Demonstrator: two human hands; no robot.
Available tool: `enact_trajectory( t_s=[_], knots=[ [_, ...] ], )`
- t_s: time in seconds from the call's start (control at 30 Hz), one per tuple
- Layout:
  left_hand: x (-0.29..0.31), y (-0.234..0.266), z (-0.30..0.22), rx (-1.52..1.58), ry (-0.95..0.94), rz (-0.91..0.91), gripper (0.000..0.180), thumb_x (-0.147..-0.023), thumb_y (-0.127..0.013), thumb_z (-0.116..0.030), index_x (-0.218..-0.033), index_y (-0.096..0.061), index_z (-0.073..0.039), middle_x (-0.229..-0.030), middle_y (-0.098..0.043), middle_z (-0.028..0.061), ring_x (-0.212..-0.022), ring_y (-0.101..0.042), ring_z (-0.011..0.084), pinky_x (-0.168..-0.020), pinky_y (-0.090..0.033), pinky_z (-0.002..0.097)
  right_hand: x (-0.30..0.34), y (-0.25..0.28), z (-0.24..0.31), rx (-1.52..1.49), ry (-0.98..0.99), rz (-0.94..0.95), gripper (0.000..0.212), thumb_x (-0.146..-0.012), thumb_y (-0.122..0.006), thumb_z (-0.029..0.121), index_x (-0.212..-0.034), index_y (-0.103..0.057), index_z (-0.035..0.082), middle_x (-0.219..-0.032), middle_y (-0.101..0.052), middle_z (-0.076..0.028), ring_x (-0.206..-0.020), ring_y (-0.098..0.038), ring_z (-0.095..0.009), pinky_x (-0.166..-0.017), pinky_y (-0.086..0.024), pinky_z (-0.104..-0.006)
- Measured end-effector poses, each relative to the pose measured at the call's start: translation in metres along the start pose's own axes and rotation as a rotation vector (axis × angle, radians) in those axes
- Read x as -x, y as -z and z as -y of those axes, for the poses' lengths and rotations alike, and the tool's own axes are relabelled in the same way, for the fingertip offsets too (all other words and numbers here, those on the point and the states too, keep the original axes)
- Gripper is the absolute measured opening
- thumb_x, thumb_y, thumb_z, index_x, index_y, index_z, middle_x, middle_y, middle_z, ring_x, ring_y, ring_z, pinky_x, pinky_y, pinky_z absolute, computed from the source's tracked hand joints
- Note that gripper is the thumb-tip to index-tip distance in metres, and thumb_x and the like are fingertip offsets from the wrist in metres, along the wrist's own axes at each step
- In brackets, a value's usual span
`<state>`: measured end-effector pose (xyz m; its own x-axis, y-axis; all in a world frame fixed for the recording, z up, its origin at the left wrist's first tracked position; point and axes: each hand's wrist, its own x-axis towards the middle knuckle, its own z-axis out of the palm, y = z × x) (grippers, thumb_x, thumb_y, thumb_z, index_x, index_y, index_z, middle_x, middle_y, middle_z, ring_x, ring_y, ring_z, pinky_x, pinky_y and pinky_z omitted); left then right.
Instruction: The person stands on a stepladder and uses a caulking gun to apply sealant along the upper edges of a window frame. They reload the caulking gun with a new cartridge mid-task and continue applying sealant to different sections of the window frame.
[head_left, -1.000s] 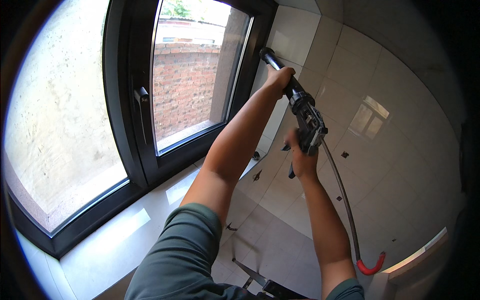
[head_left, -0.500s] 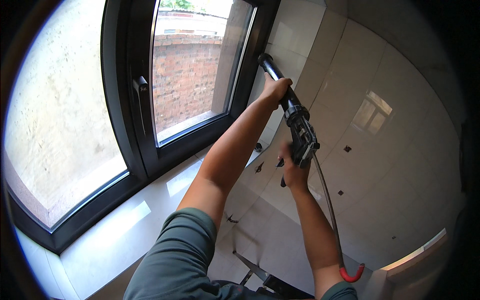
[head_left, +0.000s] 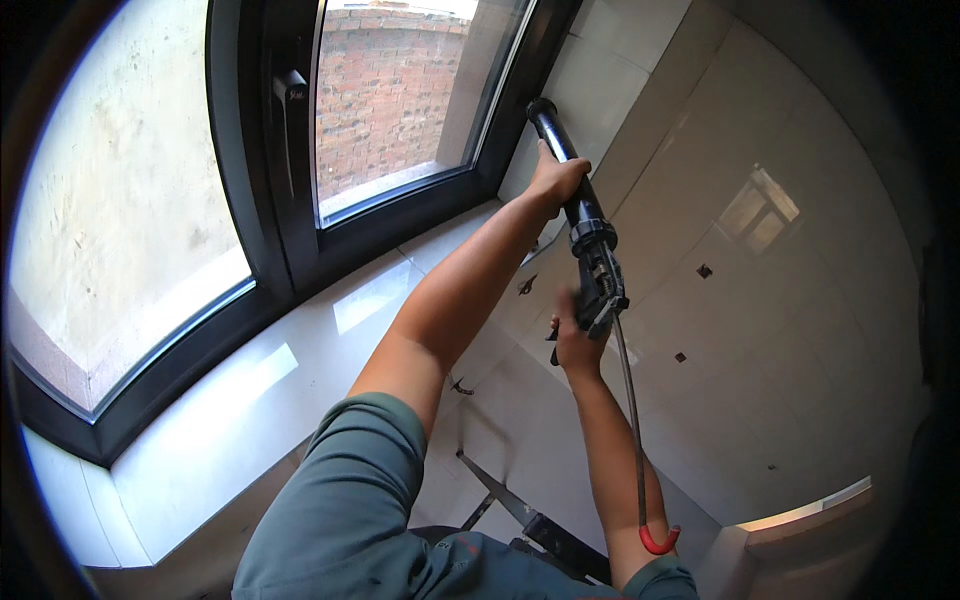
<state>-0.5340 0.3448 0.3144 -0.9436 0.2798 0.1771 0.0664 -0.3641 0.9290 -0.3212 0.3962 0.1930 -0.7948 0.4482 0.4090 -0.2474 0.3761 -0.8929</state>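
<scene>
A black caulking gun (head_left: 588, 222) slants up toward the right side of the window frame (head_left: 497, 165). My left hand (head_left: 560, 181) is closed around the front of its barrel. Farther back, my right hand (head_left: 578, 340) grips the handle and trigger, its thumb blurred. The gun's bent metal rod (head_left: 629, 420) trails down along my right forearm and ends in a red-covered hook (head_left: 659, 543). The front end of the barrel is close to the frame's right edge; whether it touches cannot be made out.
A tiled sill (head_left: 330, 345) runs under the dark-framed window, which has a black handle (head_left: 290, 130). To the right stands a tiled wall (head_left: 800, 330) with small dark openings. Below me are the dark legs of a stand (head_left: 500, 490) on the floor.
The view has tilted and shifted, so window and sill sit higher. The gun points slightly more upright, and its rod has swung left with my right hand. Both hands keep their hold.
</scene>
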Motion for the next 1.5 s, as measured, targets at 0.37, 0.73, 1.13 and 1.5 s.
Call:
enact_trajectory(
  t_s=[0.37,0.73,1.13,1.5],
  knots=[
    [-0.028,0.001,0.063,-0.081,0.088,-0.05,0.116,-0.075,-0.071,-0.026,-0.163,0.002,-0.001,-0.12,-0.063,0.0268,-0.093,-0.069,0.032,-0.081,-0.057,0.0419,-0.01,0.007,-0.062,0.197,-0.037,-0.045,0.047,-0.096,-0.072,0.045,-0.099,-0.066,-0.002,-0.092,-0.068,-0.015,-0.087,-0.063,-0.028,-0.082,-0.05,-0.042],
    [-0.021,0.001,0.082,-0.028,0.092,-0.042,0.115,-0.077,-0.071,-0.023,-0.163,0.003,-0.003,-0.11,-0.064,0.0223,-0.08,-0.068,0.0281,-0.071,-0.057,0.0403,-0.012,0.016,-0.071,-0.014,0.212,0.146,0.032,-0.104,-0.064,0.034,-0.11,-0.062,0.003,-0.104,-0.066,-0.007,-0.096,-0.065,-0.017,-0.087,-0.053,-0.0349],
    [-0.028,0.004,0.126,-0.087,0.124,-0.101,0.113,-0.076,-0.072,-0.023,-0.162,-0.003,-0.003,-0.11,-0.063,0.0208,-0.085,-0.066,0.0279,-0.074,-0.057,0.0403,-0.003,0.022,-0.105,0.15,0.067,0.073,0.033,-0.102,-0.066,0.035,-0.1,-0.064,0.002,-0.088,-0.07,-0.006,-0.085,-0.067,-0.017,-0.082,-0.055,-0.0351],
    [-0.018,0.009,0.14,-0.042,0.174,-0.107,0.085,-0.076,-0.073,-0.023,-0.147,-0.029,-0.009,-0.097,-0.059,0.0143,-0.076,-0.062,0.0254,-0.064,-0.055,0.0421,0.006,0.016,-0.103,0.181,-0.003,0.018,0.042,-0.096,-0.072,0.042,-0.079,-0.068,0.003,-0.065,-0.065,-0.009,-0.064,-0.065,-0.025,-0.065,-0.051,-0.0392]
  ],
)
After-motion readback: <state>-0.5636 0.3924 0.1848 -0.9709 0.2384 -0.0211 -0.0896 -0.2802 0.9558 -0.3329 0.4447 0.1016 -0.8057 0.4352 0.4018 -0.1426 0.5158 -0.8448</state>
